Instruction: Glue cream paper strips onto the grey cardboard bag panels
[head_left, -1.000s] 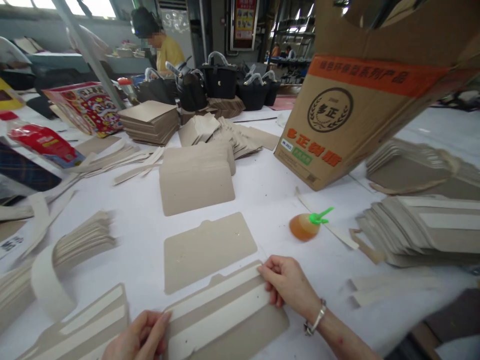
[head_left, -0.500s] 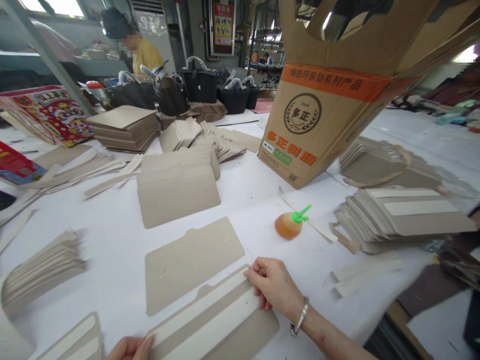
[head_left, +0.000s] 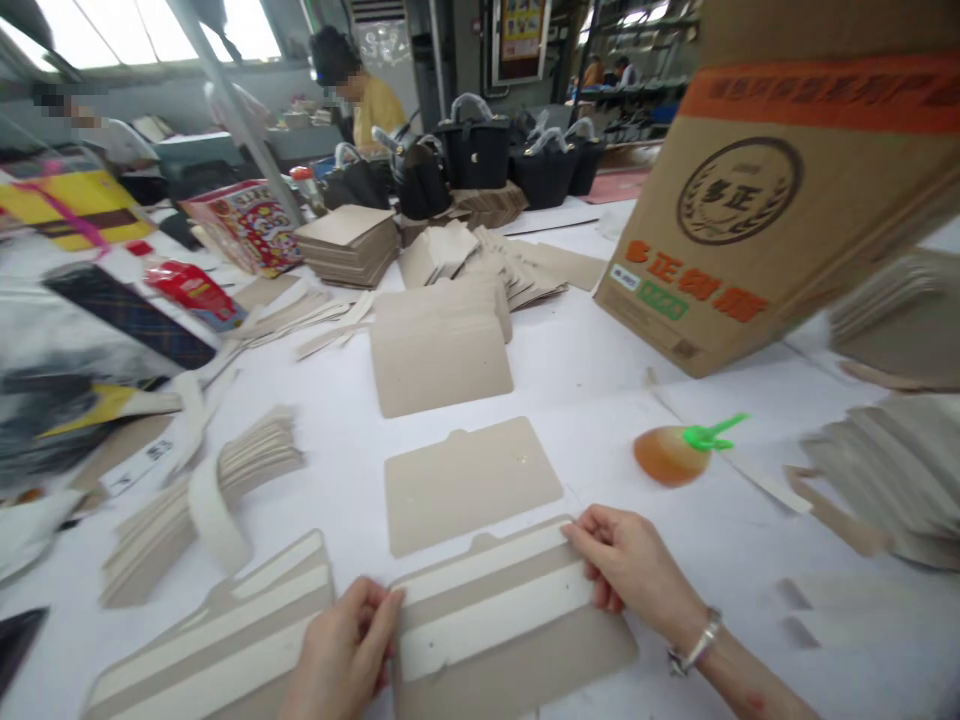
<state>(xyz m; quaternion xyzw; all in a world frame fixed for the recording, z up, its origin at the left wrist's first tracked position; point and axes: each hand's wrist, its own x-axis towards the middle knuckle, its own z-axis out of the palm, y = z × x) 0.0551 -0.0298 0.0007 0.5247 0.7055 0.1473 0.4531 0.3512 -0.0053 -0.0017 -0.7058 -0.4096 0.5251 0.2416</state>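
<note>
A grey-beige cardboard panel [head_left: 525,660] with a small tab on its far edge lies in front of me, two white strips running across it. My right hand [head_left: 630,565] is closed in a pinch at the right end of the upper white strip [head_left: 487,560]. At that strip's left end, my left hand [head_left: 349,645] pinches it by the panel's edge. The lower white strip [head_left: 502,620] lies flat between the hands. Left of my left hand is a panel with similar strips [head_left: 217,640]. A bare tabbed panel [head_left: 472,490] lies just beyond.
A squeeze bottle [head_left: 671,455] with amber liquid and a green nozzle stands right. Behind it rises a large cardboard box [head_left: 720,250]. Panel stacks [head_left: 892,480] sit far right, a bundle of strips [head_left: 255,440] left. Black handbags [head_left: 472,155] and a person in yellow [head_left: 379,110] are beyond.
The view has swung left and down, so things appear farther right. More of my left hand shows. Both hands stay at the ends of the upper strip, which lies along the panel.
</note>
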